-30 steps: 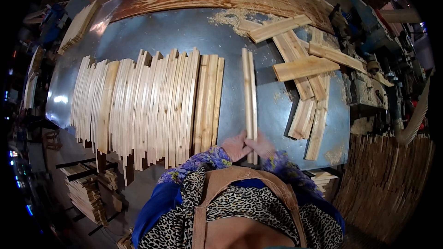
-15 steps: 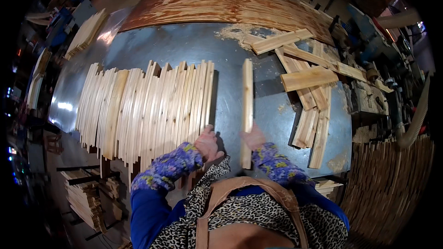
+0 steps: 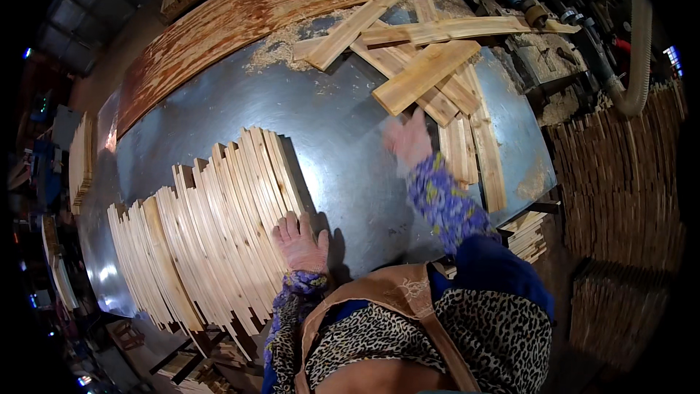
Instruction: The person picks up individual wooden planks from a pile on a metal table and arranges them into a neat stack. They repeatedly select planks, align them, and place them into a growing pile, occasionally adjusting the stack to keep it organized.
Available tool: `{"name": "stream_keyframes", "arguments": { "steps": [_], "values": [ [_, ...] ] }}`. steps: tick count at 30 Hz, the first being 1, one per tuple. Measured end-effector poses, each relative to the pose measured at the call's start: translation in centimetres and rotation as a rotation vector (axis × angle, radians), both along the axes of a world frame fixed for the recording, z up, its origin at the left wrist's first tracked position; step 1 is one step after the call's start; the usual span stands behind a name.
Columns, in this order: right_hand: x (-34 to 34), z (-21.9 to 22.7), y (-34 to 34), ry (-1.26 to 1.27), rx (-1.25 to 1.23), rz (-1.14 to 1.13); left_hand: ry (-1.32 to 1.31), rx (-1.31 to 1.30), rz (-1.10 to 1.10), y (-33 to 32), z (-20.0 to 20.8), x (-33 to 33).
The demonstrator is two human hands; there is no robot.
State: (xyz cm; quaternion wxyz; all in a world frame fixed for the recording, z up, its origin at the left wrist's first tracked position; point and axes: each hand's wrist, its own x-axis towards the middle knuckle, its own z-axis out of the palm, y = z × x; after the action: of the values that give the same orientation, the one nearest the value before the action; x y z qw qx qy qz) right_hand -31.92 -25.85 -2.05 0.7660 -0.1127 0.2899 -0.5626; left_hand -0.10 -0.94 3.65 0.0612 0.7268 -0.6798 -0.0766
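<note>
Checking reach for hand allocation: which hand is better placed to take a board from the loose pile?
Right, most likely: the right hand, blurred but seemingly empty, is right by the loose boards. The left hand rests at the row of strips, farther away.

We count one left hand (image 3: pixel 302 249) and one right hand (image 3: pixel 408 138), two in all, with two floral sleeves (image 3: pixel 446 195). We see one metal table (image 3: pixel 350 211), one plywood panel (image 3: pixel 219 44) and one ribbed hose (image 3: pixel 640 44). We make out at least seven loose boards (image 3: pixel 426 76) and well over a dozen pale strips (image 3: pixel 211 222), too tightly packed to number exactly.
</note>
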Motion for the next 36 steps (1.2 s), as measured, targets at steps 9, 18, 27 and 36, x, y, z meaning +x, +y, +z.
{"name": "stream_keyframes", "arguments": {
  "steps": [9,18,27,36],
  "values": [
    [1.4,3.3,-7.9,0.134,0.092,-0.457,-0.045,-0.071,-0.054,-0.8,-0.4,0.3],
    [-13.6,2.6,23.5,1.112,0.099,0.639,-0.003,-0.187,-0.067,-0.4,0.0,-0.1],
    [-4.1,8.3,25.5,1.755,-0.081,0.794,0.061,-0.107,-0.033,0.2,-0.8,0.5],
    [10.2,6.3,11.0,1.949,-1.216,0.608,-0.058,0.059,0.046,-0.4,-0.3,-0.5]
  ]
}}
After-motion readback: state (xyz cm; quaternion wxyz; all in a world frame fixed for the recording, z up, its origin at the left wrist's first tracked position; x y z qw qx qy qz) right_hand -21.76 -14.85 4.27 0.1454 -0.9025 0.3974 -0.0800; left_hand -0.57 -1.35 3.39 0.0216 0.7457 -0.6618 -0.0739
